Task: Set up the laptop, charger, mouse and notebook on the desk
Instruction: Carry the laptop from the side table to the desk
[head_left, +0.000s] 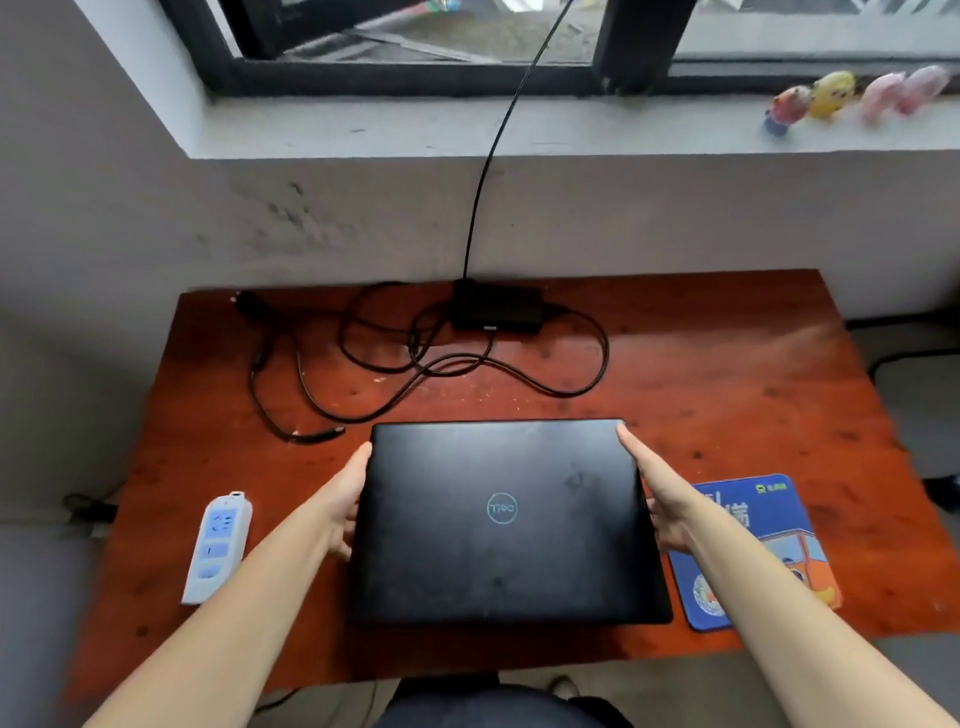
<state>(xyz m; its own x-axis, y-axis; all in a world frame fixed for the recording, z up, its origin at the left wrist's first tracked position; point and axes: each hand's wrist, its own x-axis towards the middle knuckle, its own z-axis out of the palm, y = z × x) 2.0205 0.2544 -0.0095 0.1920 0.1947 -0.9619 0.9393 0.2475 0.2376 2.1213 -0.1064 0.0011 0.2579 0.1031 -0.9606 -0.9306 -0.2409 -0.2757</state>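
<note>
Laptop (506, 519): black, lid closed, flat at desk (727, 374) centre. Left hand (345, 501) and right hand (657, 488): fingers extended, pressed against its side edges. Charger (496, 312): rear of desk, cable loose; mouse pad (779, 525) at right.

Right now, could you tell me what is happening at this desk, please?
A person has both hands on a closed black laptop lying on the desk: the left hand against its left edge, the right hand against its right edge. The charger sits behind it, its cable loose. A power strip lies left, a mouse pad right. No mouse or notebook shows.
</note>
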